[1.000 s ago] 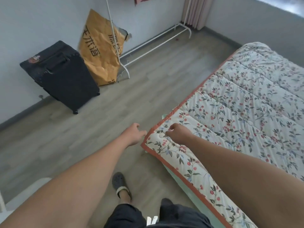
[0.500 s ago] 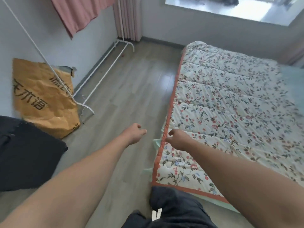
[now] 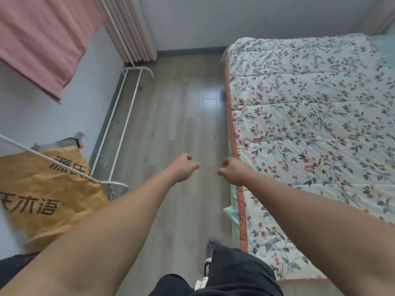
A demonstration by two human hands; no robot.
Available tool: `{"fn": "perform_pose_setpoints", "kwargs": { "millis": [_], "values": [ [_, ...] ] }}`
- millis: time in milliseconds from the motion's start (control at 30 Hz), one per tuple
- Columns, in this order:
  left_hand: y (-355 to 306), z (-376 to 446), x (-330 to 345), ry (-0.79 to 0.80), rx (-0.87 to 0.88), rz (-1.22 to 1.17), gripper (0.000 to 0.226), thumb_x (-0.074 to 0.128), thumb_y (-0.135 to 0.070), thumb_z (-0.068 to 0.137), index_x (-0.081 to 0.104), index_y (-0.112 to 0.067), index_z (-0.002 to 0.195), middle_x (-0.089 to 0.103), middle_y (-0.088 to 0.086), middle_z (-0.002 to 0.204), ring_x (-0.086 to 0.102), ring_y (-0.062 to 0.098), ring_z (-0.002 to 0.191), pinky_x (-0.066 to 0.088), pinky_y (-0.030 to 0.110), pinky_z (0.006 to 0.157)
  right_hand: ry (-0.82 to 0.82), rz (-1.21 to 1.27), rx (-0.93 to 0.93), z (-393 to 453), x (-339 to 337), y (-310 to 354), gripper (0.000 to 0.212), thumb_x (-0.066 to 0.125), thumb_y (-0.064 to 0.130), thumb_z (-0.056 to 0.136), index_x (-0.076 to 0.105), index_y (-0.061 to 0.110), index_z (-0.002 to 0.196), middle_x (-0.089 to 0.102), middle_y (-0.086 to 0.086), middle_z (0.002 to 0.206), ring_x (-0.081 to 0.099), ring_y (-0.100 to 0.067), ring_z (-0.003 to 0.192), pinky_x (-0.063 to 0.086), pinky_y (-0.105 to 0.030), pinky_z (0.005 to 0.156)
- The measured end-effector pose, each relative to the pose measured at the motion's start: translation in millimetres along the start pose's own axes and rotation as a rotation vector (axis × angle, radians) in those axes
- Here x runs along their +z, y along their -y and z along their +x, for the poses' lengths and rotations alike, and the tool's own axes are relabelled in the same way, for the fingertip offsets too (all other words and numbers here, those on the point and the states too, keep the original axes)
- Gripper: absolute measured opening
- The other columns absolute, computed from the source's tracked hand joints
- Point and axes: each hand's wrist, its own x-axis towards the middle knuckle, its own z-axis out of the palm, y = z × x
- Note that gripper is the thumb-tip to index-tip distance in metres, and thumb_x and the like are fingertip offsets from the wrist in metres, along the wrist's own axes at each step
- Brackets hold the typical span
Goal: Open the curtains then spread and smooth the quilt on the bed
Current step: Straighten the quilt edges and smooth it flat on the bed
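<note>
Beside the bed's left edge, we had let go of the floral cream quilt [image 3: 310, 124], now lying flat, our left hand [image 3: 184, 167] and right hand [image 3: 233, 170] loosely curled, holding nothing.

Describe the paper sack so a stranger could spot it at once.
Start at the grey wall left of the bed. Low against it, behind the white metal clothes rack, leans a crumpled orange-brown paper sack. Only it carries large dark printed characters.
</note>
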Motion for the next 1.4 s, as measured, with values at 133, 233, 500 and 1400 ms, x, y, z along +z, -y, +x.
{"fn": "perform_pose_setpoints", "kwargs": {
  "millis": [133, 233, 500, 1400],
  "values": [
    [-10, 50, -42, 0.028, 0.016, -0.007, 0.063, 0.064, -0.038, 0.1, 0.044, -0.008, 0.153, 0.053, 0.012, 0.152, 0.054, 0.029, 0.136, 0.042, 0.04, 0.115, -0.023, 0.008, 0.019, 38, -30, 23, 0.063, 0.06, 0.045, 0.098, 0.053, 0.01, 0.15, 0.058, -0.011, 0.151, 0.056, -0.03, 0.136, 0.047, -0.039, 0.11],
    [-22, 101, -72, 0.079, 0.021, -0.009, 0.065, 0.064, -0.041, 0.099, 0.044, -0.009, 0.152, 0.055, 0.012, 0.149, 0.057, 0.03, 0.133, 0.043, 0.044, 0.115, -0.041, 0.014, 0.064, 80, -60, 39, 0.063, 0.059, 0.046, 0.097, 0.054, 0.009, 0.148, 0.059, -0.012, 0.149, 0.059, -0.031, 0.132, 0.049, -0.04, 0.108],
    [-68, 273, -162, 0.172, 0.118, 0.004, 0.068, 0.066, -0.044, 0.097, 0.045, -0.008, 0.151, 0.056, 0.014, 0.147, 0.058, 0.033, 0.132, 0.046, 0.046, 0.113, -0.094, 0.016, 0.198, 209, -132, 96, 0.059, 0.059, 0.041, 0.1, 0.053, 0.007, 0.148, 0.061, -0.013, 0.146, 0.06, -0.031, 0.129, 0.051, -0.04, 0.105],
    [-484, 776, -430, 0.247, 0.257, 0.358, 0.065, 0.063, -0.044, 0.098, 0.047, -0.012, 0.152, 0.054, 0.007, 0.152, 0.054, 0.025, 0.136, 0.044, 0.037, 0.113, -0.18, 0.339, 0.339, 703, -537, 222, 0.057, 0.06, 0.039, 0.096, 0.056, 0.011, 0.145, 0.062, -0.011, 0.144, 0.06, -0.031, 0.128, 0.05, -0.043, 0.107]
  ]
}}
